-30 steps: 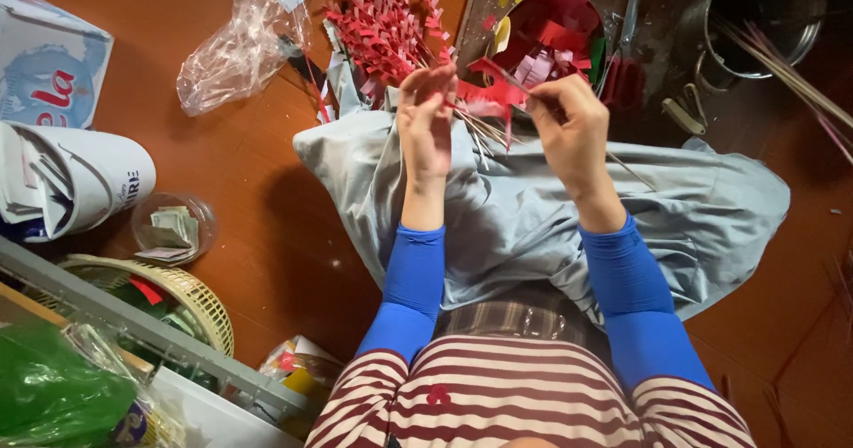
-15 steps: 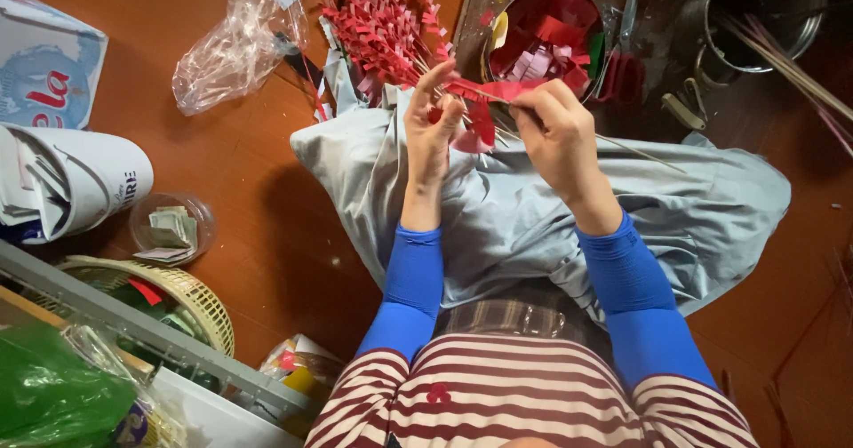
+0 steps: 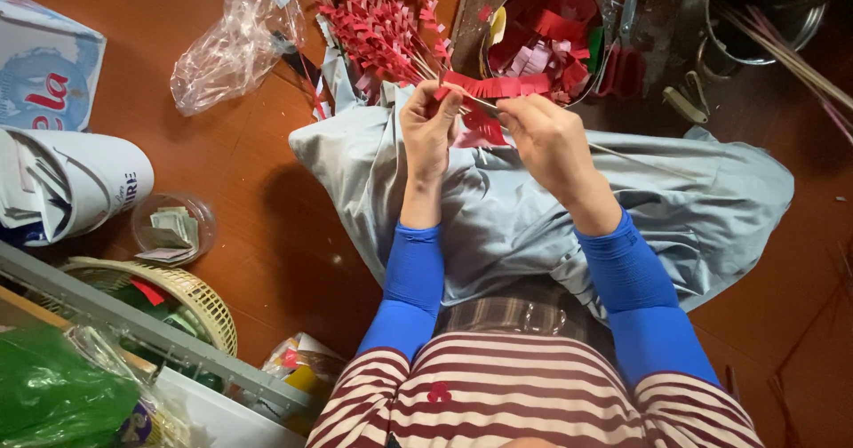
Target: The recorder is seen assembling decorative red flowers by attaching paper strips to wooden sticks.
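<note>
Her left hand (image 3: 431, 124) pinches the fringed red paper strip (image 3: 493, 86) and her right hand (image 3: 546, 137) grips the thin stick (image 3: 622, 156) above her lap, so a hard tug might tear the fringe or let the wrap slip loose.

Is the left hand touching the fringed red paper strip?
Touching. In the head view, the left hand pinches the end of the fringed red paper strip between its fingertips, with no gap visible between them.
</note>
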